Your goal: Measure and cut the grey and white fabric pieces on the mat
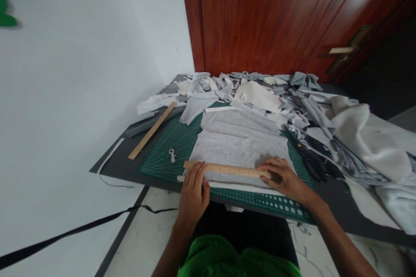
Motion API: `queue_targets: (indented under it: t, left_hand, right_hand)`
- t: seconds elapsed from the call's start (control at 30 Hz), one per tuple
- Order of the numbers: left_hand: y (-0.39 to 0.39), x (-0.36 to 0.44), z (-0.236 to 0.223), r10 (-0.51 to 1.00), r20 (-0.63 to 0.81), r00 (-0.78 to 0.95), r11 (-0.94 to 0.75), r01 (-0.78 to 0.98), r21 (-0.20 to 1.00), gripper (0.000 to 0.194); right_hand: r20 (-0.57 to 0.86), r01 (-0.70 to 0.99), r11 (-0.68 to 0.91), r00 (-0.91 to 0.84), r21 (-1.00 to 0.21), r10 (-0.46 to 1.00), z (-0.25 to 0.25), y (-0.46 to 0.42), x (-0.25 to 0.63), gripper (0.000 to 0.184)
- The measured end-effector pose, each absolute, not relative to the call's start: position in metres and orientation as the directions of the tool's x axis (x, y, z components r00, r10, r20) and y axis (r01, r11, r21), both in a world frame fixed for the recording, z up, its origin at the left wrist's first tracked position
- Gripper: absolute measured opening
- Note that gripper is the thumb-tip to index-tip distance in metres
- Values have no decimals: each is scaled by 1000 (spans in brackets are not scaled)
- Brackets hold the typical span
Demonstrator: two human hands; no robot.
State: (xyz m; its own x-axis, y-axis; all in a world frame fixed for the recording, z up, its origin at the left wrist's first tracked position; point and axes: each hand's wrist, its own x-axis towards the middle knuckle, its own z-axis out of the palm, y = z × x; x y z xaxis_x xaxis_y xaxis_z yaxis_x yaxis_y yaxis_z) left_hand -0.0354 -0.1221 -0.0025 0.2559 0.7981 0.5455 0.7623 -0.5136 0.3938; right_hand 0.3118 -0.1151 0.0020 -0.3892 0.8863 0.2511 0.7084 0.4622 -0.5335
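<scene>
Left hand [194, 192] is pressing flat, right hand [282, 177] pinching a thin pale wooden ruler [231, 169] across heathered-grey fabric [242, 138]. Black-handled scissors [312, 163] and crumpled grey-white cloth scraps [258, 96] are crowding its edges.

A cutting mat [182, 138] lies on the bench [334, 201], at the frame's centre. On the mat is a cloth panel [247, 138], with a ruler [227, 169] across its near part, lower centre. A small curled piece [172, 155] sits left of the panel; farther left, a second ruler [152, 131] slants. Scissors [313, 166] lie right of the panel, thicker cloth [373, 147] beyond them at frame right. Scraps [221, 84] heap behind the panel, before a door [260, 21], upper centre.
</scene>
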Motion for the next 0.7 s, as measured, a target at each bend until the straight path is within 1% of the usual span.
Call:
queue_targets:
  t: [0.13,0.3,0.43,0.5,0.57,0.63,0.7]
  left_hand:
    - [-112,-35,-1,790,490,369,-557,766,321,43]
    - [-110,-38,-6,782,507,362,-554,777,298,42]
    - [-108,-42,-13,747,546,378,-580,771,260,43]
    - [-107,-44,-16,731,565,382,-588,773,239,45]
    - [-106,-46,-17,723,575,383,-590,776,224,45]
    - [-107,-47,-18,713,587,383,-591,779,211,42]
    - [-107,-48,-18,706,596,383,-590,783,196,41]
  right_hand:
    - [242,718,444,-373,-536,896,-2,-117,315,25]
    - [235,720,427,-357,-547,904,-2,-121,312,27]
    - [215,716,430,-376,-550,901,13,-122,308,27]
    - [259,705,467,-390,-533,884,25,-113,306,26]
    - [354,708,511,-375,-488,857,40,-92,302,26]
    - [428,728,526,-344,-441,835,55,-55,293,30]
    - [462,743,536,-341,-400,819,67,-5,278,31]
